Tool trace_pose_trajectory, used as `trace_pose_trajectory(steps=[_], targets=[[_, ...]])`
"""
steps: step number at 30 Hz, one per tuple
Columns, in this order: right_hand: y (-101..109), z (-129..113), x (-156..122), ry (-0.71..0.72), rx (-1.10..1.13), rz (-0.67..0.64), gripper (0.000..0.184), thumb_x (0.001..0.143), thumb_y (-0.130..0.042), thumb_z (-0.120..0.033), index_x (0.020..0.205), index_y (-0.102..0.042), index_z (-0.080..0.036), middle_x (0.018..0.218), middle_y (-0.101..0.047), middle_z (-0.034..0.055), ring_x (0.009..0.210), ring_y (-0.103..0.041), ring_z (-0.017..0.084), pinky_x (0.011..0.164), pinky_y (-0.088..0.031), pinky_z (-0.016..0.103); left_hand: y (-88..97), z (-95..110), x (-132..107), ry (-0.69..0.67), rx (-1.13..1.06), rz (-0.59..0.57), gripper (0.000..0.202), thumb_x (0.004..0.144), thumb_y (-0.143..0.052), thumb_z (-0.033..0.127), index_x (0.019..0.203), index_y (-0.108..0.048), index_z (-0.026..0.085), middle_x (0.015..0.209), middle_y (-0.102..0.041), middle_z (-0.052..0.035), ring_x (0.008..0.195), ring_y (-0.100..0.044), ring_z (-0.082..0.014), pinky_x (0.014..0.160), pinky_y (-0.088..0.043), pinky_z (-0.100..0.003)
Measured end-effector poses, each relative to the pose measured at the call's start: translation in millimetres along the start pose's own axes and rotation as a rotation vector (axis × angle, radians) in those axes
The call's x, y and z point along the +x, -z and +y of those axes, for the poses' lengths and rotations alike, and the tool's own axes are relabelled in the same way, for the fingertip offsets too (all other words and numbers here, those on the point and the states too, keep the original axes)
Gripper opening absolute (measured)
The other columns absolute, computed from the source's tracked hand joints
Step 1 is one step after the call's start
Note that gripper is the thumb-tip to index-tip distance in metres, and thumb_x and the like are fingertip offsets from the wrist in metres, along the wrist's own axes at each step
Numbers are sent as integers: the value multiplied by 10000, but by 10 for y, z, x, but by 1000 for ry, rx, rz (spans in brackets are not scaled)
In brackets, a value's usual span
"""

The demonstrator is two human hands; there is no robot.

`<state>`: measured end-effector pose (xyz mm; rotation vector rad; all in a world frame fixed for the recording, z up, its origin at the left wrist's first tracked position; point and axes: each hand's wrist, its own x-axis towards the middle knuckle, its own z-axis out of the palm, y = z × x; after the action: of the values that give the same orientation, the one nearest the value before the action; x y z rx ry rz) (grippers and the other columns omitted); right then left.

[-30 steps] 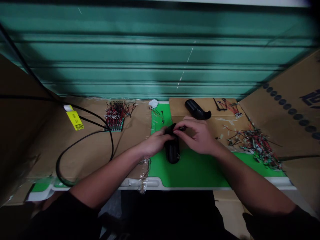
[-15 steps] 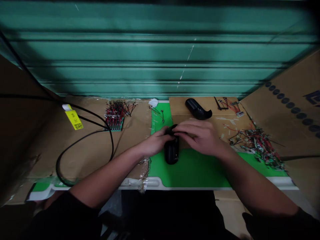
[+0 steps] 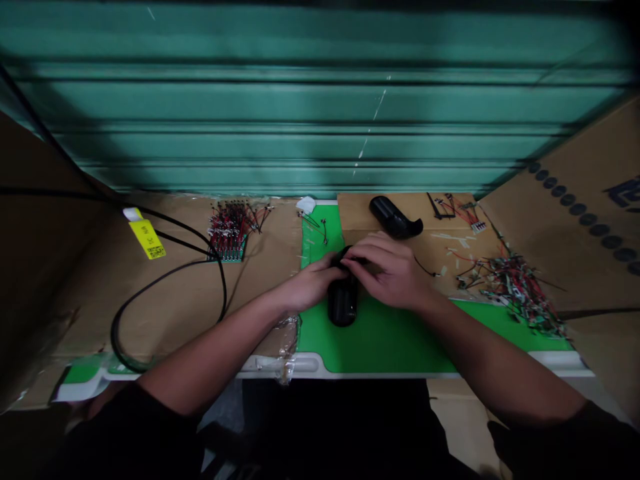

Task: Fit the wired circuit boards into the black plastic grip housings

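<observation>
A glossy black plastic housing with a rounded lower end is held over the green mat. My left hand is closed around its upper left side, thumb on top. My right hand has its thumb and fingers pinched together at the housing's upper part; whatever they grip is hidden. A thin dark wire shows just to the right of that hand, on the cardboard. Beyond the hands lies a second black housing piece with a curved, hooked end.
At the left, a green circuit board carries many small red and black wired parts. A tangled pile of wired parts lies at the right. A black cable with a yellow tag loops over the left cardboard. Green ridged panel behind.
My right hand has shifted slightly left and closer to the housing, still pinched. The dark wire to its right has come into view. My left hand keeps its hold.
</observation>
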<state>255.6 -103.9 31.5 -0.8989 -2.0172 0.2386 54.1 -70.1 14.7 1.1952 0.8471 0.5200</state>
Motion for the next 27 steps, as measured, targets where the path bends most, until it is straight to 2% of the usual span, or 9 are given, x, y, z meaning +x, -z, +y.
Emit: trace_pose_trajectory(steps=[3,6,8,12,15,18,22,24,27], targets=[[-18,83,-35,-7,-35,15,108,1050,-655,-195,1083,-755,-220,966,-745,81,881,-667,229,831,-553,427,0,34,-7,9,24,4,322,815,-715,355,1083,-766,185,1134,-762,-87,1219,-626,-299,1092,-477,-407],[12,179,-72,9,-146,43,114,1029,-676,-209,1082,-776,-226,1016,-698,93,928,-645,247,832,-534,440,-13,44,-10,37,4,56,281,806,-728,338,1042,-789,198,1202,-779,-88,1280,-620,-310,1137,-465,-419],[79,214,-71,45,-254,-26,126,1028,-676,-241,1069,-793,-220,1040,-680,108,953,-630,269,834,-510,460,-23,28,-5,53,-34,90,308,805,-732,347,1069,-799,203,1201,-790,-78,1286,-627,-318,1154,-459,-435],[243,206,-30,90,-381,-262,189,1053,-650,-313,1090,-816,-229,1169,-695,139,1059,-626,315,893,-474,505,1,-20,19,73,-68,161,368,796,-739,369,1116,-806,201,1219,-798,-80,1290,-636,-342,1150,-459,-458],[249,201,-37,70,-364,-258,197,1058,-636,-271,1138,-812,-233,1247,-718,140,1117,-640,324,939,-468,522,56,-33,39,50,19,245,340,773,-776,371,1071,-810,210,1308,-779,-87,1363,-590,-362,1177,-424,-450],[154,229,-85,18,-287,-148,181,1046,-649,-229,1137,-804,-235,1211,-741,124,1089,-669,301,929,-494,497,81,-23,49,-6,89,192,319,796,-752,369,1063,-805,202,1262,-788,-84,1332,-591,-352,1154,-430,-433],[102,241,-111,-25,-235,-92,151,1040,-672,-232,1118,-801,-231,1220,-744,121,1103,-687,287,963,-520,482,57,-8,49,-17,60,87,359,816,-699,377,1094,-781,165,1096,-784,-62,1138,-632,-294,1056,-466,-404],[141,208,-87,4,-280,-152,159,1056,-663,-271,1105,-806,-221,1285,-730,138,1154,-677,308,974,-513,498,46,-1,46,-19,49,82,348,813,-697,376,1074,-778,160,1060,-775,-58,1096,-628,-276,1024,-471,-387],[214,132,-34,15,-349,-335,232,1085,-633,-344,1170,-802,-209,1355,-709,164,1224,-643,349,1000,-491,544,43,10,46,-14,30,113,328,811,-694,366,1046,-782,154,1042,-775,-65,1078,-629,-269,992,-479,-373]])
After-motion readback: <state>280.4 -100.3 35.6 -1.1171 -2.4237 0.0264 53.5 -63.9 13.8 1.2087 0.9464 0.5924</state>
